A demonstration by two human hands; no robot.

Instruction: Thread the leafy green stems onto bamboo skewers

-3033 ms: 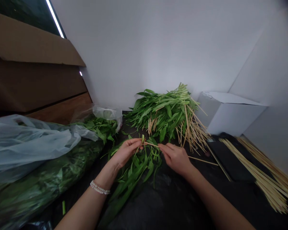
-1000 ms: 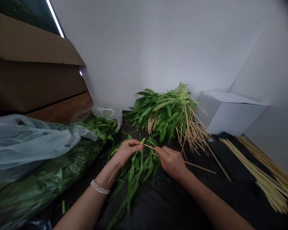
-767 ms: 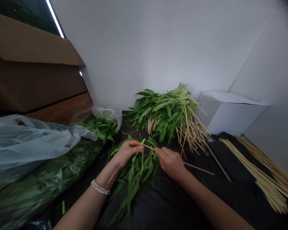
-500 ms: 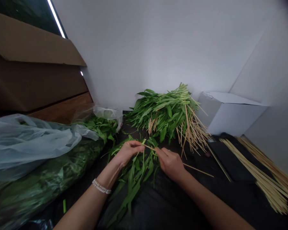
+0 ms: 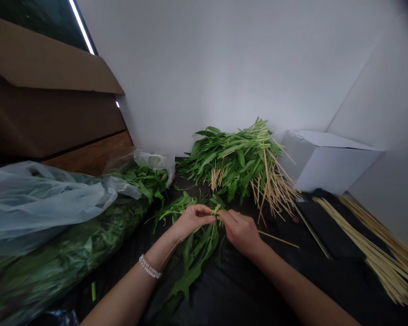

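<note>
My left hand (image 5: 195,221) pinches the stem of a leafy green (image 5: 200,256), whose long leaves hang down over the black surface. My right hand (image 5: 241,228) is closed around a thin wooden skewer (image 5: 279,239), its rear end sticking out to the right past my wrist. The fingertips of both hands nearly meet at the pale green stem, where the skewer's tip is hidden. Behind them lies a pile of skewered leafy greens (image 5: 231,154), with many skewer ends fanning out at its right side.
Clear plastic bags (image 5: 47,194) full of greens lie at left, below a cardboard box (image 5: 54,108). On the right are a white box (image 5: 329,163), a dark flat object (image 5: 329,228) and bundles of loose skewers (image 5: 367,249). Loose greens (image 5: 178,206) lie behind my left hand.
My left hand has moved right with the stem, closing the gap to my right hand. The length of skewer that showed between the hands is now covered.
</note>
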